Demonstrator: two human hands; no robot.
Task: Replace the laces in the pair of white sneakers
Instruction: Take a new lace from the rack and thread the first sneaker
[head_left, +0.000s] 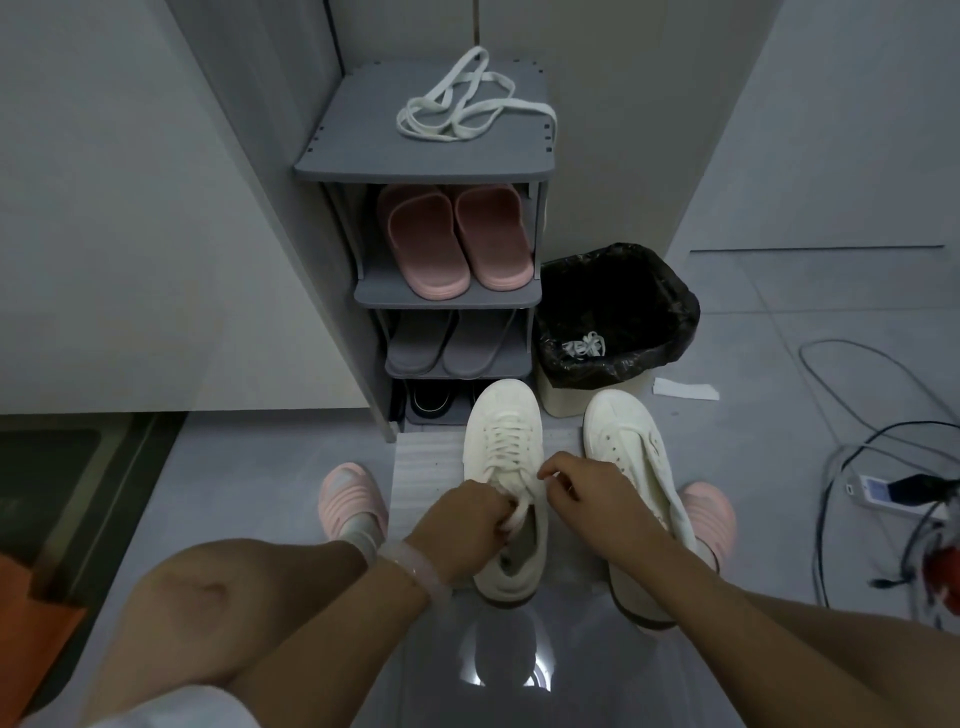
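The laced sneaker (506, 467) stands on a pale ribbed mat (426, 467) on the glossy grey floor, toe toward the shoe rack (415, 161). The left hand (462, 525) curls its fingers round the lace end (522, 512) at the top eyelets; the right hand (592, 499) pinches lace at its fingertips, though what sits between them is hard to make out. Just beside it on the right lies the second sneaker (631, 457), canvas, its eyelets bare, its heel hidden by the right forearm. Open floor spreads right toward loose cables (852, 395). A spare lace (467, 98) lies coiled on the rack's flat top. A bin (615, 317) with a crinkled black liner holds a small white tangle, unclear.
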